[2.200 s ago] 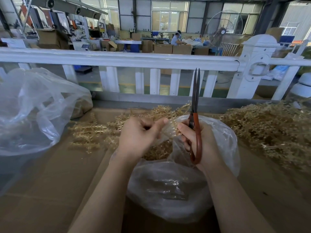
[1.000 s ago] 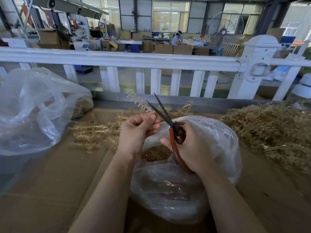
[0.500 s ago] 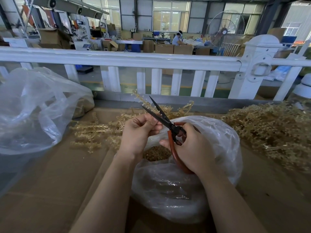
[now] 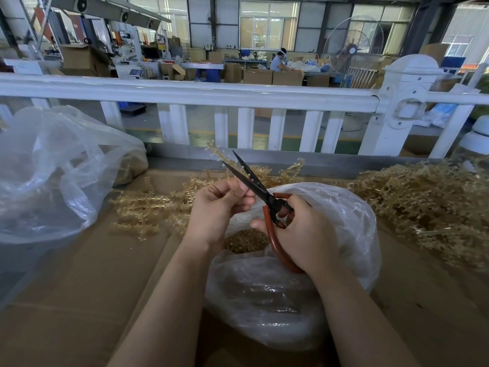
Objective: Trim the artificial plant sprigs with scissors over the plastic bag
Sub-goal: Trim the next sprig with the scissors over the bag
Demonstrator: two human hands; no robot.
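My left hand (image 4: 217,207) pinches a tan artificial sprig (image 4: 215,152) that sticks up and away from me. My right hand (image 4: 304,231) grips the red-handled scissors (image 4: 267,200). Their dark blades stand apart and point up-left, straddling the sprig just above my left fingers. Both hands hover over the clear plastic bag (image 4: 352,234), whose mouth shows a heap of small tan clippings (image 4: 244,239).
A pile of tan sprigs (image 4: 428,202) lies at the right, and a smaller loose bunch (image 4: 148,207) at the left of my hands. A big crumpled clear bag (image 4: 53,176) sits far left. A white railing (image 4: 185,94) closes off the cardboard-covered table (image 4: 92,282).
The scissors swung from upright with blades together to tilted up-left with blades apart around the sprig. My left hand raised a sprig over the bag. Little differs over the last half second.
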